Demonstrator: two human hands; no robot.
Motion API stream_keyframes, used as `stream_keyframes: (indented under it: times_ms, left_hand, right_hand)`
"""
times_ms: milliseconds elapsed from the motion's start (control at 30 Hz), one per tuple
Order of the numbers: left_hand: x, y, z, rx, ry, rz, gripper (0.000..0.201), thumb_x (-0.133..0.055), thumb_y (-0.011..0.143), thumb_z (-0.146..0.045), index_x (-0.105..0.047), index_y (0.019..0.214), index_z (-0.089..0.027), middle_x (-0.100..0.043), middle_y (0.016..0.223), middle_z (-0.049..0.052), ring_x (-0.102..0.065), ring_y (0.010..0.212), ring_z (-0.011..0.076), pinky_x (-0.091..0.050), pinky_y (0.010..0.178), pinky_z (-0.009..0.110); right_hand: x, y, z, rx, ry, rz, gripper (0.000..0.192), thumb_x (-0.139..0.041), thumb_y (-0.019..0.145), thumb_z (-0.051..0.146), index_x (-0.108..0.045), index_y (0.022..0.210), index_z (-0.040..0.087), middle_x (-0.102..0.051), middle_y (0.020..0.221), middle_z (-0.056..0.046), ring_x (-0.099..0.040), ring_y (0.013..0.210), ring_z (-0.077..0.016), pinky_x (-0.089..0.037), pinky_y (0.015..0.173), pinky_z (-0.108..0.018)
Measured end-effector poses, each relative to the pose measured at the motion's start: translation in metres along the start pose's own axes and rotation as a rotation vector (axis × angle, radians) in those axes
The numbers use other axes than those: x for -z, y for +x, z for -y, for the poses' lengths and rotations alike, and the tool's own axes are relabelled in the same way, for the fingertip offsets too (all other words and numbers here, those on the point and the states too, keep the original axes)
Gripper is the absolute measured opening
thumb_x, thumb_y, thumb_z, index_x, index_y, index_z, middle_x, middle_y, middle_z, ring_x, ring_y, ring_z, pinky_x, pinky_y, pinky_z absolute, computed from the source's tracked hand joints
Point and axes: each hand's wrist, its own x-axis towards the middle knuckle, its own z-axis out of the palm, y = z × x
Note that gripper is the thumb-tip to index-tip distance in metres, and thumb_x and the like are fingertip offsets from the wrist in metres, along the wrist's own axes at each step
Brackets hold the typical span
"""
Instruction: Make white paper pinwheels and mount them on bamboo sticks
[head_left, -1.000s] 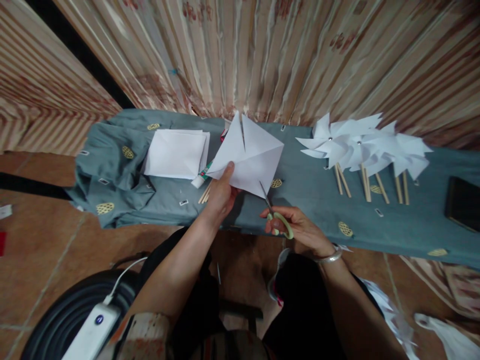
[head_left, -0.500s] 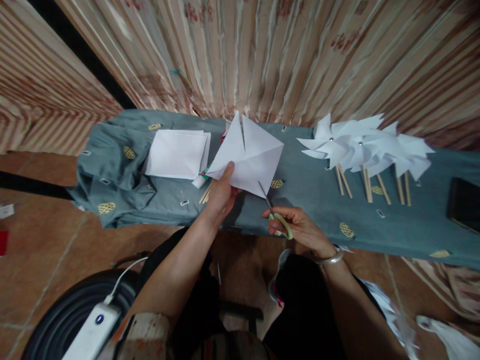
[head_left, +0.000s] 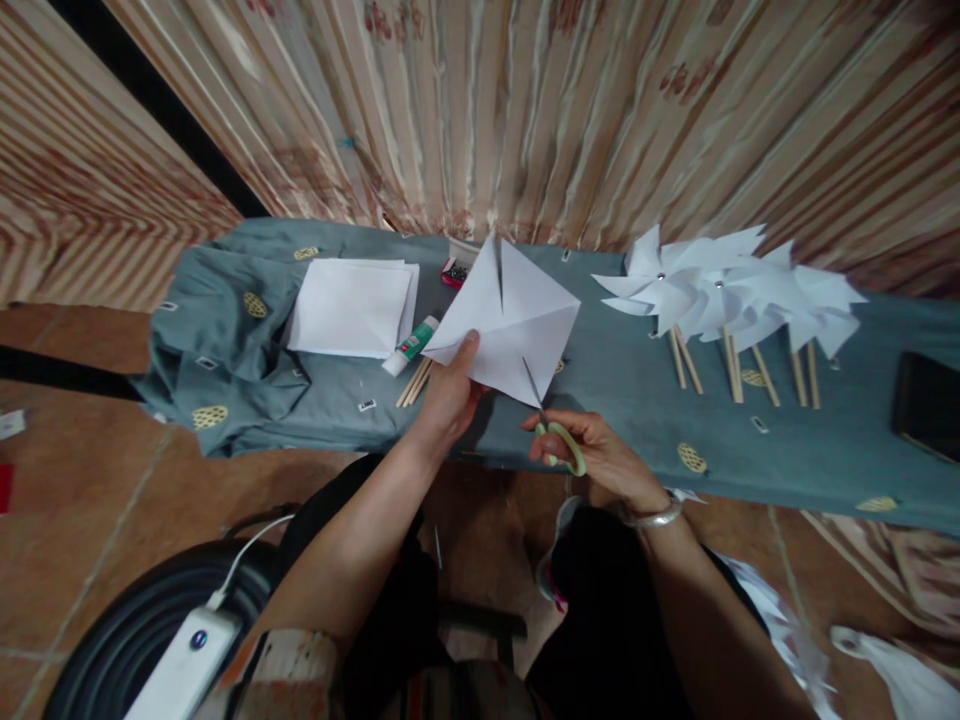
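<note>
My left hand [head_left: 448, 395] pinches the near left corner of a white square paper sheet [head_left: 517, 325], held tilted above the bench. The sheet shows diagonal creases and a slit cut in from its far corner. My right hand [head_left: 592, 452] grips pale green scissors [head_left: 553, 428], whose blades reach into the sheet's near edge. A silver bangle sits on my right wrist.
A grey patterned cloth [head_left: 615, 400] covers a long bench against a striped curtain. On it lie a stack of white sheets [head_left: 352, 305], a glue tube [head_left: 409, 345], wooden sticks [head_left: 415, 382], several finished paper pinwheels [head_left: 731, 295] and a dark flat object [head_left: 928, 405]. A power strip [head_left: 184, 655] lies on the floor.
The sheet has shifted a little to the right, uncovering the glue tube and sticks. The scissor blades have moved further into the paper's near edge.
</note>
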Motion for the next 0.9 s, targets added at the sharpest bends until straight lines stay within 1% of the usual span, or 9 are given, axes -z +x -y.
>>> stream_keyframes:
  times_ms: [100, 233, 367, 467, 600, 733, 900]
  left_hand:
    - [0.0000, -0.0020, 0.0034, 0.001, -0.001, 0.012, 0.035, -0.066, 0.084, -0.017, -0.062, 0.118, -0.022, -0.072, 0.092, 0.000, -0.066, 0.072, 0.0122, -0.059, 0.076, 0.029]
    - [0.0003, -0.0016, 0.0035, 0.005, -0.003, 0.000, 0.036, -0.068, 0.083, -0.018, -0.062, 0.118, -0.021, -0.072, 0.090, -0.001, -0.067, 0.072, 0.0126, -0.059, 0.074, 0.028]
    - [-0.0005, -0.0015, 0.0017, 0.010, -0.005, -0.003, 0.032, -0.065, 0.085, -0.017, -0.063, 0.116, -0.021, -0.072, 0.087, -0.001, -0.066, 0.069, 0.0111, -0.059, 0.074, 0.027]
    - [-0.0012, -0.0022, 0.0009, 0.014, -0.004, -0.009, 0.031, -0.066, 0.084, -0.018, -0.064, 0.115, -0.021, -0.072, 0.088, -0.001, -0.066, 0.067, 0.0106, -0.059, 0.074, 0.026]
    - [-0.0008, -0.0028, 0.0006, 0.031, -0.003, -0.021, 0.038, -0.074, 0.079, -0.022, -0.064, 0.116, -0.021, -0.072, 0.092, 0.001, -0.066, 0.069, 0.0115, -0.058, 0.073, 0.026]
    - [-0.0003, -0.0031, 0.0002, 0.026, 0.015, -0.005, 0.032, -0.070, 0.082, -0.022, -0.064, 0.114, -0.021, -0.072, 0.093, 0.001, -0.065, 0.070, 0.0114, -0.057, 0.068, 0.024]
    - [-0.0006, -0.0034, -0.0010, 0.024, 0.031, 0.002, 0.031, -0.068, 0.083, -0.022, -0.064, 0.115, -0.022, -0.072, 0.097, 0.001, -0.066, 0.073, 0.0123, -0.057, 0.072, 0.027]
  right_hand:
    - [-0.0003, -0.0012, 0.0016, 0.002, -0.012, -0.007, 0.059, -0.074, 0.065, 0.067, -0.068, 0.093, 0.016, -0.063, 0.071, -0.001, -0.054, 0.060, -0.0097, -0.044, 0.054, -0.022]
    - [-0.0009, -0.0005, 0.0002, 0.009, -0.013, -0.014, 0.060, -0.075, 0.062, 0.068, -0.068, 0.091, 0.016, -0.062, 0.068, 0.000, -0.053, 0.059, -0.0091, -0.045, 0.054, -0.022]
    - [-0.0010, 0.0007, -0.0019, 0.010, -0.002, -0.027, 0.059, -0.076, 0.062, 0.068, -0.069, 0.090, 0.016, -0.061, 0.066, 0.001, -0.052, 0.058, -0.0085, -0.043, 0.052, -0.021]
    - [-0.0009, 0.0009, -0.0021, 0.006, -0.003, -0.031, 0.058, -0.076, 0.062, 0.067, -0.069, 0.089, 0.016, -0.061, 0.065, 0.001, -0.053, 0.057, -0.0087, -0.043, 0.051, -0.021]
    - [-0.0010, 0.0012, -0.0022, 0.005, -0.003, -0.043, 0.059, -0.078, 0.060, 0.066, -0.070, 0.088, 0.015, -0.061, 0.062, 0.001, -0.053, 0.055, -0.0081, -0.043, 0.051, -0.021]
    - [-0.0014, 0.0022, -0.0041, -0.007, 0.030, -0.051, 0.056, -0.079, 0.060, 0.064, -0.070, 0.087, 0.015, -0.060, 0.060, 0.002, -0.052, 0.052, -0.0076, -0.042, 0.049, -0.021]
    - [-0.0008, 0.0029, -0.0055, 0.003, 0.028, -0.045, 0.053, -0.078, 0.064, 0.061, -0.071, 0.089, 0.015, -0.059, 0.060, 0.002, -0.051, 0.051, -0.0080, -0.042, 0.048, -0.021]
